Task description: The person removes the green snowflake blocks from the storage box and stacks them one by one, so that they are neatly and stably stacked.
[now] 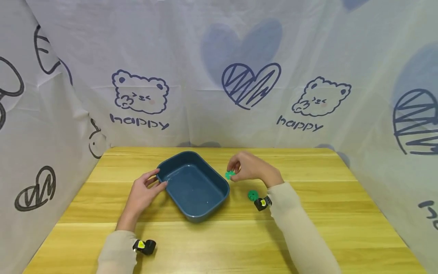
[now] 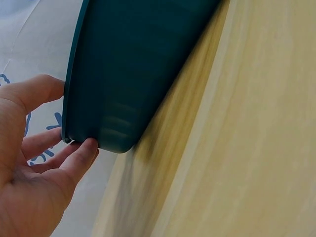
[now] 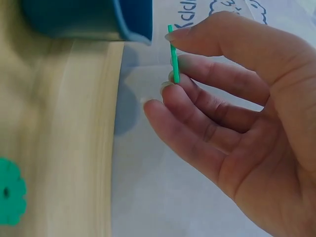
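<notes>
A dark blue rectangular plastic basin (image 1: 195,186) with rounded corners stands on the table, its inside bare. At its left corner my left hand (image 1: 141,196) holds the rim; in the left wrist view the thumb (image 2: 43,90) is at the rim and the fingertips lie against the outer wall. My right hand (image 1: 251,167) pinches a thin green notched disc (image 1: 230,175) just right of the basin. Seen edge-on in the right wrist view, that disc (image 3: 174,54) is between thumb and fingers. A second green disc (image 1: 253,195) with a centre hole lies beneath the right wrist.
The wooden table (image 1: 308,228) has a yellow striped grain. White cloth (image 1: 191,95) printed with bears and hearts hangs behind it and on both sides. Each wrist wears a small black camera, one on the left (image 1: 145,246) and one on the right (image 1: 262,203).
</notes>
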A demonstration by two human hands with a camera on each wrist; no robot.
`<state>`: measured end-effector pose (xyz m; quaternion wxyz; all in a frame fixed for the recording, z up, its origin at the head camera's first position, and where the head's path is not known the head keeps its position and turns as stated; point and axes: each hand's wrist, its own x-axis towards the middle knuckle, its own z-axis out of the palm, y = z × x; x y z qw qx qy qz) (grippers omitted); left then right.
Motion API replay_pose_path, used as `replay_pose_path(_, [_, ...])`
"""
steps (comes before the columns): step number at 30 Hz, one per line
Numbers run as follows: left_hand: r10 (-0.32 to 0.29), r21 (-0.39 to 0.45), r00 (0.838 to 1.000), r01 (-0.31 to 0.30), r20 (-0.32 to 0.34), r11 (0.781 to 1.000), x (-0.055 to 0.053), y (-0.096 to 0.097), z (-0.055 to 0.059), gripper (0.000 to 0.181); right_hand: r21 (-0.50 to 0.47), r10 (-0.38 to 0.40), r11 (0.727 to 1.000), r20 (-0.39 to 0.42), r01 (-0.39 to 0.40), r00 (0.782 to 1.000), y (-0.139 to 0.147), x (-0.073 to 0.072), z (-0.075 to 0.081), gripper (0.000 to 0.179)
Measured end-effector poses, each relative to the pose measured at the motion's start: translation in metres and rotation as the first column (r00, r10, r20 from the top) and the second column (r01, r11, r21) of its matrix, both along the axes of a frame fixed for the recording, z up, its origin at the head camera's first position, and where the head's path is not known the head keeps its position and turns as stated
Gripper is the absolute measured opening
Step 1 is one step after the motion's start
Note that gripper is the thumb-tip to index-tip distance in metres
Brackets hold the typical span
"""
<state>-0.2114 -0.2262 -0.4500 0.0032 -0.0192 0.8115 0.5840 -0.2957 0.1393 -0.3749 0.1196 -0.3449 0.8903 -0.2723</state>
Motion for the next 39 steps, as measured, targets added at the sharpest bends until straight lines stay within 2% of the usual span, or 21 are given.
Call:
replay_pose_path(6, [0.005, -0.011, 1.0, -0.005, -0.005, 1.0, 0.0, 0.0, -0.001, 0.067, -0.004, -0.014, 1.0, -0.044, 0.014, 0.999, 0.017, 0.007, -0.006, 0.018])
replay_pose_path(20, [-0.003, -0.002, 1.0, 0.003, -0.012, 1.0, 0.0, -0.002, -0.005, 0.066, 0.003, -0.05, 0.999, -0.066, 0.051, 0.997, 0.052, 0.017, -0.033, 0.019])
replay_pose_path(26, [-0.004, -0.001, 1.0, 0.004, -0.007, 1.0, 0.001, -0.002, -0.002, 0.067, 0.037, -0.058, 0.997, -0.08, 0.061, 0.995, 0.06, 0.019, -0.046, 0.016])
replay_pose_path(30, [-0.003, 0.0, 1.0, 0.003, -0.005, 1.0, 0.001, -0.001, -0.002, 0.067, 0.047, -0.083, 0.995, -0.056, 0.086, 0.995, 0.064, 0.021, -0.052, 0.015])
replay_pose_path(33, [-0.001, -0.003, 1.0, 0.001, -0.008, 1.0, 0.001, -0.001, -0.002, 0.067, 0.052, -0.108, 0.992, -0.045, 0.111, 0.993, 0.065, 0.024, -0.055, 0.016])
replay_pose_path(39, [0.0, -0.007, 1.0, 0.0, -0.011, 1.0, 0.0, -0.002, -0.003, 0.066, 0.093, -0.136, 0.985, -0.079, 0.143, 0.988, 0.066, 0.029, -0.057, 0.02])
